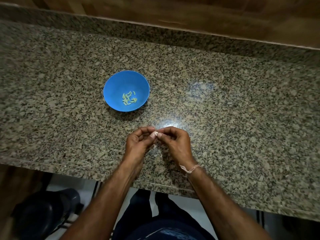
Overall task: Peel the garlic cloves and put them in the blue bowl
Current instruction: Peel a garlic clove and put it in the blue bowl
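- Garlic clove [153,134] is sitting between the two hands, low over the near middle of the counter [225,101]. It is nearer than the blue bowl [110,84], a little to the bowl's right and well apart from it.
- On its left side, the left hand [138,142] is curling fingers and thumb round the clove. This grip is closed on it and is acting as the anchor.
- On its right side, the right hand [174,142] is pinching the clove between thumb and forefinger, with the thumbnail [159,135] lying against the skin. Its other fingers are curling inward with nothing else showing in them.
- Whether the papery skin is coming loose is too small to tell.
- By the look of it the peeling is under way. It is likely to go best with the left grip holding firm but light, so the clove is not bruising, and the right thumbnail catching the skin at one end and stripping it lengthwise.
- Working low over the counter is sensible, since a slipping clove is then landing there and not on the floor.
- Peeled cloves [129,99] are lying in the bowl's bottom, so the task is looking partly done. This clove is needing all its skin off before going across.
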